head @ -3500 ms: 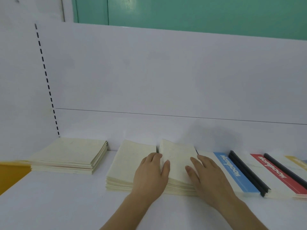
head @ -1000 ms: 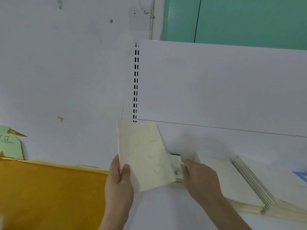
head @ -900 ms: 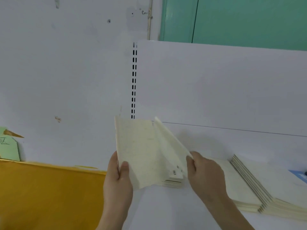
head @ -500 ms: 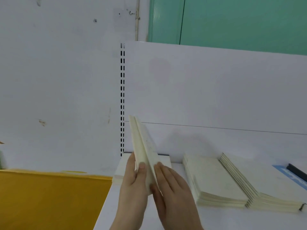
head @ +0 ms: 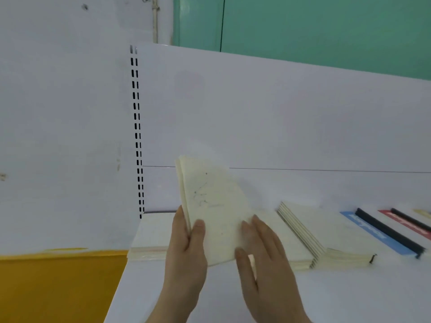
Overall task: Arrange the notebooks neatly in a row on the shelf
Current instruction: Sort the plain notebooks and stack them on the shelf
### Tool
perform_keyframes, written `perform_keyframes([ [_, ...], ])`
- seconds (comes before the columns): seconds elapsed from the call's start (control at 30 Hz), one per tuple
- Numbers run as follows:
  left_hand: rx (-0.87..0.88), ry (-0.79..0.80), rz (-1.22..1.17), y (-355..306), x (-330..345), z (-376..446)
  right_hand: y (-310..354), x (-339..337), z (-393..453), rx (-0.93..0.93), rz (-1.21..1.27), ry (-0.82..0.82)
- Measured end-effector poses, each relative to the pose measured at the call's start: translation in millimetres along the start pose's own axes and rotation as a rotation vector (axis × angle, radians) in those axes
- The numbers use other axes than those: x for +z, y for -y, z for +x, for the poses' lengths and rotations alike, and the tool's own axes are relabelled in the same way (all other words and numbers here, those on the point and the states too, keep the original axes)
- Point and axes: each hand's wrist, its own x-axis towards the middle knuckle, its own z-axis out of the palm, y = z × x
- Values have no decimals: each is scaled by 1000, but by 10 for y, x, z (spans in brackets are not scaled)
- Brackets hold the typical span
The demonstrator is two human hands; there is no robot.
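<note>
Above three stacks, two held notebooks.

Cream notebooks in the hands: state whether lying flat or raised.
Raised: the cream notebooks stand tilted on edge, left hand gripping, right hand flat against them.

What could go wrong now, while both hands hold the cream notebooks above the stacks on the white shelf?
1. The thin cream notebooks are pinched near one edge by the left hand, with the right hand flat on the cover; the loose grip may let them fan apart or slip.
2. The leftmost cream stack lies at the end of the white shelf; a push there might send it over the edge.
3. Lowering them carelessly may disturb the overlapping stacks on the right.
</note>
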Motion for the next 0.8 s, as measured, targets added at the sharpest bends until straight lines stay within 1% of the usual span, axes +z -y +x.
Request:
perform_keyframes([
  [0.03, 4, 41, -2, 12, 34, -3, -57, -109, 17, 171, 50, 31],
  [0.1, 14, 132, 11, 40, 122, -31, -178, -290, 24, 401, 170, 130],
  [0.13, 20, 169, 27, 60, 176, -41, -221, -373, 30, 448, 196, 127],
  [0.17, 22, 204, 52, 84, 239, -40, -260, -451, 36, 459, 190, 91],
  [0.23, -15, 262, 136, 149, 392, -3, -359, -581, 38, 441, 91, 46],
  [0.27, -40, 287, 215, 189, 476, 20, -431, -628, 32, 433, 34, 66],
  [0.33, -59, 332, 451, 268, 631, 79, -593, -695, 21, 396, -86, 117],
  [0.37, -42, 347, 577, 307, 702, 111, -681, -718, 35, 371, -142, 140],
  [0.43, -4, 347, 784, 408, 823, 193, -857, -738, 88, 348, -235, 195],
  [0.53, 14, 311, 1013, 521, 1008, 318, -1140, -697, 167, 277, -352, 267],
  [0.67, -42, 257, 1205, 675, 1178, 384, -1480, -592, 225, 169, -446, 369],
  [0.73, -112, 244, 1262, 757, 1195, 391, -1652, -538, 237, 121, -486, 421],
  [0.8, -120, 210, 1292, 826, 1196, 391, -1755, -528, 257, 83, -504, 480],
])
